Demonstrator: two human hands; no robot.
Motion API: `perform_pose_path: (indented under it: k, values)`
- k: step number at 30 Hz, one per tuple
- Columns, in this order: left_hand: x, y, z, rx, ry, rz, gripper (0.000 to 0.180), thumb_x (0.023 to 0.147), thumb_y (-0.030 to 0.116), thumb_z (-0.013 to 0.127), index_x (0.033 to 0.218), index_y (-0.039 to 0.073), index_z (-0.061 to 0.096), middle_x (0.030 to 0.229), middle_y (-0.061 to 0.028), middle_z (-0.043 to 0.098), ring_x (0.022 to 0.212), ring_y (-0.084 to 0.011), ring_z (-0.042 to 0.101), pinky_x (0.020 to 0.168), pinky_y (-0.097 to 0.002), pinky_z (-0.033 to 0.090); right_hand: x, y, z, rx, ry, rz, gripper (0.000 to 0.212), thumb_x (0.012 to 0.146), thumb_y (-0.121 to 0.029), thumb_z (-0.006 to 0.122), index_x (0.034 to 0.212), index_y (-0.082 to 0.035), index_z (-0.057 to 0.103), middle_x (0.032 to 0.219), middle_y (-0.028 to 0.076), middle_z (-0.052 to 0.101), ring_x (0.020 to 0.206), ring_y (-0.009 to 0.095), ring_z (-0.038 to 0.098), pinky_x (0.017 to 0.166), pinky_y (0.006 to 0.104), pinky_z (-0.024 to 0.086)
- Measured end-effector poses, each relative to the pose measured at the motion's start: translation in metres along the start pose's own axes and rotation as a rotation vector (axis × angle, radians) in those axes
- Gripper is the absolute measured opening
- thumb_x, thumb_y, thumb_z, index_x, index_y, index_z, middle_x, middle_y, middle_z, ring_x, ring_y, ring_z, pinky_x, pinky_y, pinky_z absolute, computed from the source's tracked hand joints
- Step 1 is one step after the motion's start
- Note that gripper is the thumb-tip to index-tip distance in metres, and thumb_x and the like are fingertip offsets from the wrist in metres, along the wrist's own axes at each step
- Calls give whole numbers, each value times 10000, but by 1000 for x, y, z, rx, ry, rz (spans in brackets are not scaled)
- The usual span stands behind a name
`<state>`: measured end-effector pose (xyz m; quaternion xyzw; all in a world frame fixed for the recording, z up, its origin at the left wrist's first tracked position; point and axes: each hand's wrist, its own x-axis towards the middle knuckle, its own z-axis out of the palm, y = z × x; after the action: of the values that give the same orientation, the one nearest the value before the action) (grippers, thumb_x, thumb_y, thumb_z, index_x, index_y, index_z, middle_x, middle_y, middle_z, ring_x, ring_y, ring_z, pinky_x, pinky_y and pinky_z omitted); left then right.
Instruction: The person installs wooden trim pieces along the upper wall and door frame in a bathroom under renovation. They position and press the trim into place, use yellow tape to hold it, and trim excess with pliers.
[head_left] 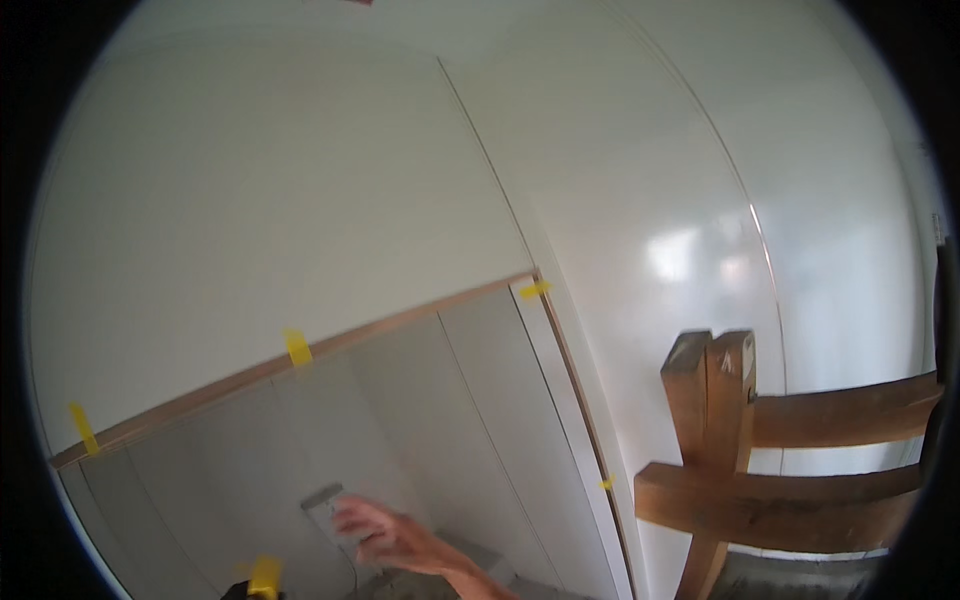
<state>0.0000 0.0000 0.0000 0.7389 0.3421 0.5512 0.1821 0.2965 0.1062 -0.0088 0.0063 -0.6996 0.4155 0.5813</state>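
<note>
While the blurred right hand [375,532], its grip impossible to tell, is by a flat grey object [322,496] below the wall-mounted wooden frame's top rail [400,318], light movements should best spare the yellow tape [298,347].

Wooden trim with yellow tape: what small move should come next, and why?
Probably ease the right hand down-left toward the yellow piece: the hand's blurred fingers show no yellow tape, while several yellow strips sit on the wooden trim.
</note>
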Motion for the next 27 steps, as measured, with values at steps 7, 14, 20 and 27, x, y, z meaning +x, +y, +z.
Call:
perform_pose_path:
  k: [7, 14, 20, 27]
  values:
    - [-23, -23, 98, 106, -372, -194, 308, 978, 263, 602, 1143, 12, 671, 1048, -121, 707, 903, -237, 682, 787, -373, 547, -90, 110, -10, 771, -74, 113, 751, 958, -541, 601, 1450, 0, 428, 1377, 173, 574, 1251, 273, 585, 1016, 415, 492]
    - [-46, -29, 114, 181, -402, -252, 268, 954, 226, 623, 1118, 21, 678, 1056, -121, 709, 927, -244, 683, 800, -372, 546, -103, 134, -1, 232, 188, 476, 632, 1004, -435, 589, 1438, 2, 450, 1332, 168, 608, 1210, 242, 618, 960, 355, 531]
    - [-59, -31, 109, 216, -369, -290, 236, 934, 196, 642, 1096, 29, 684, 1063, -121, 710, 947, -251, 685, 810, -371, 546, -102, 183, -1, 42, 242, 727, 583, 986, -380, 642, 1387, 20, 509, 1299, 175, 632, 1183, 236, 632, 947, 355, 544]
    - [-77, -25, 118, 258, -366, -254, 202, 911, 159, 663, 1071, 39, 691, 1071, -121, 711, 971, -258, 687, 823, -371, 546, -125, 187, 52, -158, -110, 704, 590, 934, -422, 703, 1314, 12, 584, 1251, 191, 665, 1163, 255, 642, 934, 354, 542]
